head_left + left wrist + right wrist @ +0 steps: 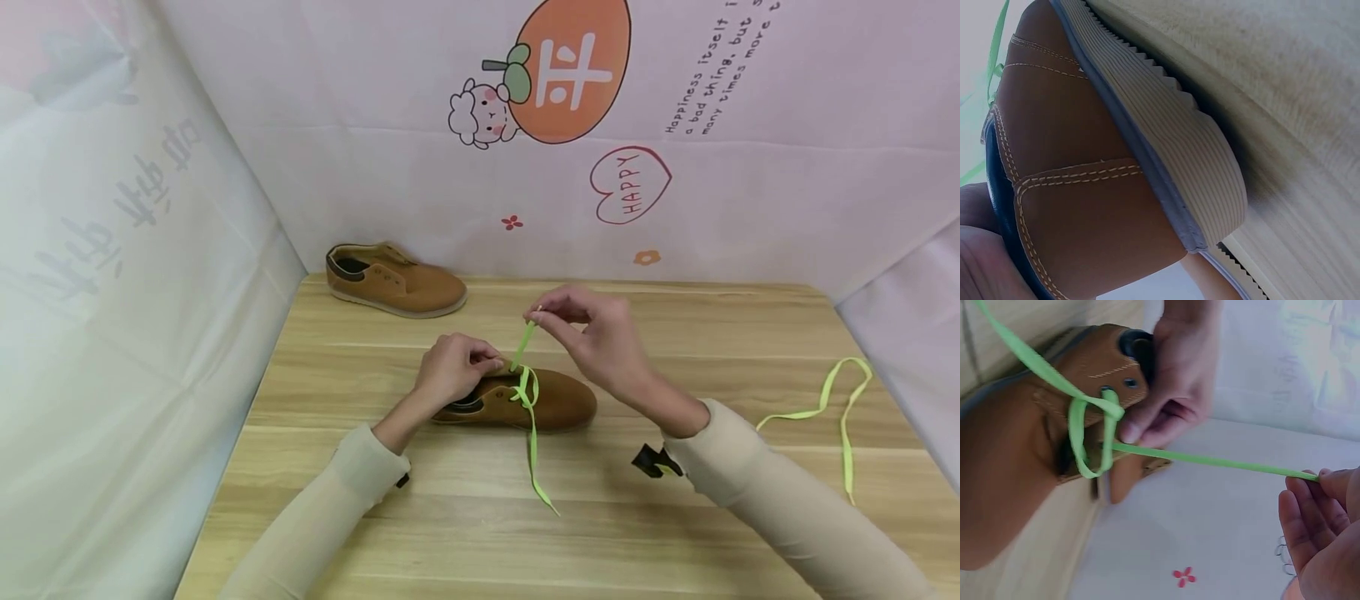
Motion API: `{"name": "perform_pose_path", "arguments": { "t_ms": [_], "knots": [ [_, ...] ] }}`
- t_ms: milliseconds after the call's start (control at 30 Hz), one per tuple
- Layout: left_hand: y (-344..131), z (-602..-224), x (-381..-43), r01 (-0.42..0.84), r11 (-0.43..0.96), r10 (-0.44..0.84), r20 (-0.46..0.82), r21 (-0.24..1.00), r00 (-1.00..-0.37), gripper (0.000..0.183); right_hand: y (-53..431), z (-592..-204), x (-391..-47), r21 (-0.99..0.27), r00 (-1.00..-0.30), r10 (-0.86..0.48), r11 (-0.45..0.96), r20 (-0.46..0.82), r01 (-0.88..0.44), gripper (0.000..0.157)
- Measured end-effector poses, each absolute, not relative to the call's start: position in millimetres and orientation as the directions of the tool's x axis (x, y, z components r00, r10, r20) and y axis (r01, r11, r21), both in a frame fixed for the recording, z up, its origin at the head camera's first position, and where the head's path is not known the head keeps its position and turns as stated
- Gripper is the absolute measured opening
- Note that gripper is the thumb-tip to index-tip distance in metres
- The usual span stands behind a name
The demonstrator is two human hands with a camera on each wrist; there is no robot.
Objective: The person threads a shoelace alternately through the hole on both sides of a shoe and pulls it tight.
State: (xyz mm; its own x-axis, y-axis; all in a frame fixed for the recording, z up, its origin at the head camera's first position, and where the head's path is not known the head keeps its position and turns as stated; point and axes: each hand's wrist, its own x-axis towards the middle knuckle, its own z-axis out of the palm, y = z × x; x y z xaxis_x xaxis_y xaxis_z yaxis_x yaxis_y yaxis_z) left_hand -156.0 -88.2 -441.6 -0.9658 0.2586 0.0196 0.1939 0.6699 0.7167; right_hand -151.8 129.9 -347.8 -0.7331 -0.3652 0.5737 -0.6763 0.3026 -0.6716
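Note:
A brown lace-up shoe (pixel 566 400) stands on the table, toe to the right, with a bright green shoelace (pixel 533 450) threaded through its front eyelets. My right hand (pixel 600 337) pinches one end of this lace between thumb and fingertips, drawing it taut above the shoe, as the right wrist view shows along the lace (pixel 1210 461). The other end hangs over the near side onto the table. At the far eyelet flap, my left hand (pixel 452 367) grips the shoe, thumb close beside the lace. The left wrist view shows the shoe's heel (pixel 1085 231) and ridged sole.
A second brown shoe (pixel 427 287), without a lace, stands at the table's back left. Another green shoelace (pixel 825 387) lies loosely bent on the right. Printed white cloth (pixel 375 167) hangs behind the wooden table (pixel 315 500) and at its sides.

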Motion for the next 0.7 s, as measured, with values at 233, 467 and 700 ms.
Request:
{"name": "perform_pose_path", "arguments": {
  "t_ms": [233,467,700],
  "knots": [
    [-89,-443,-154,0.215,0.678,0.261,0.043,0.703,-0.964,0.008,126,-333,-150,-0.637,-0.705,-0.363,0.306,0.609,-0.708,0.007],
    [-89,-445,-153,0.241,0.686,0.263,0.075,0.687,-0.962,0.007,123,-321,-148,-0.575,-0.637,-0.362,0.275,0.681,-0.771,0.004],
    [-89,-444,-153,0.245,0.697,0.256,0.085,0.674,-0.963,0.007,122,-317,-144,-0.585,-0.623,-0.3,0.215,0.722,-0.782,0.018]
  ]
}}
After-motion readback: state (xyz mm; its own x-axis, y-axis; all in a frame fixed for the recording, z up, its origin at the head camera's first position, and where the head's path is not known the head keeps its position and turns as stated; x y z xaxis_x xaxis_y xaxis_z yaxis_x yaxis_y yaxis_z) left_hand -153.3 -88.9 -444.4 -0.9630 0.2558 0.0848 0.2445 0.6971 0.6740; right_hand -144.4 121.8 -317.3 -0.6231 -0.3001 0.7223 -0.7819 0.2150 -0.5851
